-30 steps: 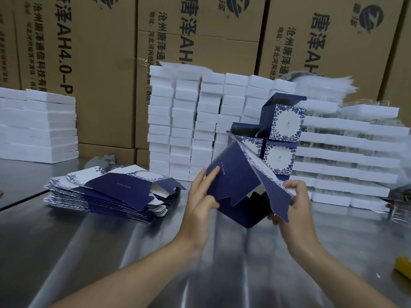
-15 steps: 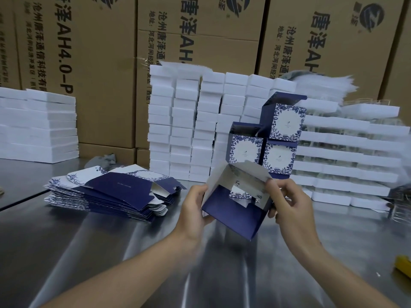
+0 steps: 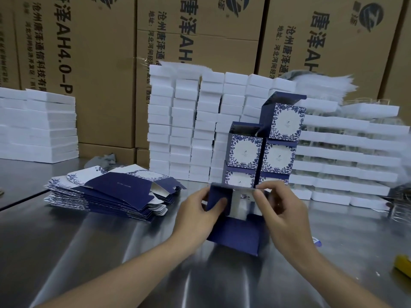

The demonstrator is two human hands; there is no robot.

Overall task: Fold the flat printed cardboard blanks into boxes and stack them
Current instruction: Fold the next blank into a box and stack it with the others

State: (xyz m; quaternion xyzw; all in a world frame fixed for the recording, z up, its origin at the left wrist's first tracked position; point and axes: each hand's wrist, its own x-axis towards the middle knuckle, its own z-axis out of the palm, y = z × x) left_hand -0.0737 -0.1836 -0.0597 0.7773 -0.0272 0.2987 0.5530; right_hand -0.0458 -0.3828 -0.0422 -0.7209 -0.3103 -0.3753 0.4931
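Note:
A half-formed navy blue box [image 3: 235,236] hangs above the steel table in front of me, its open end up and its silver inside showing. My left hand [image 3: 195,215] grips its left wall, thumb on the navy flap. My right hand [image 3: 282,210] pinches the top flap at the right. Behind stand several finished blue-and-white floral boxes [image 3: 280,138], stacked in two columns with lids up. A pile of flat printed blanks [image 3: 111,194] lies to the left on the table.
The steel table [image 3: 111,252] spreads around the work. White foam blocks [image 3: 184,130] are stacked at the back, with more at the far left [image 3: 37,125] and right [image 3: 355,156]. Big brown cartons [image 3: 222,30] form the back wall. A yellow object [image 3: 403,264] sits at the right edge.
The blank went from spread flaps to a squared box shape. Both hands lowered it and closed in on its upper flaps, the right hand now pinching the top flap.

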